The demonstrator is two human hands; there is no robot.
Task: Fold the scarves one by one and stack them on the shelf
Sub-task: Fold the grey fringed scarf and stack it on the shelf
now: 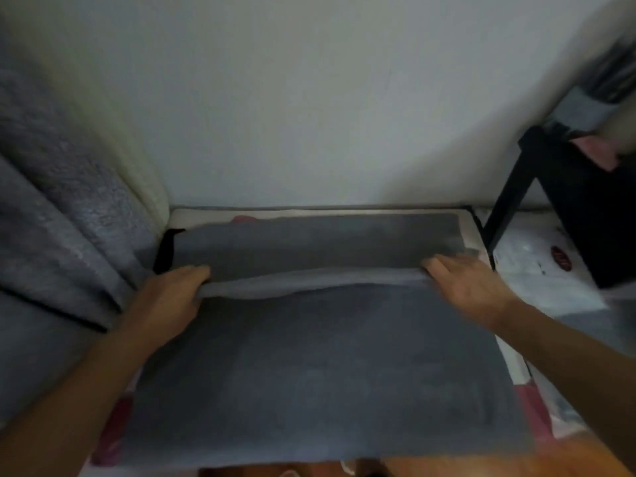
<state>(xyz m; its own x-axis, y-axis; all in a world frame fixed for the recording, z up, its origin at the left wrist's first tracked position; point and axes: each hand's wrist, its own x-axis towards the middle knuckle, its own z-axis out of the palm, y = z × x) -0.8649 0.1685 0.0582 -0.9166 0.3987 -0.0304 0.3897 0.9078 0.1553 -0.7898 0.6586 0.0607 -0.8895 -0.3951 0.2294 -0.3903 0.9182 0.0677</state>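
Scarf (309,366) flat on table (537,401), below wall (309,115) | left hand (168,297), right hand (464,287) each pinch folded edge | risk: uneven pull skews fold, corners misalign.

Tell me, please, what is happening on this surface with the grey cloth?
A person is folding a dark grey scarf spread flat on a patterned surface against a white wall. The left hand and the right hand each grip one end of a raised fold line running across the cloth, with more scarf lying flat beyond it. Further grey fabric is heaped at the left. Nothing in view shows a finished stack yet.
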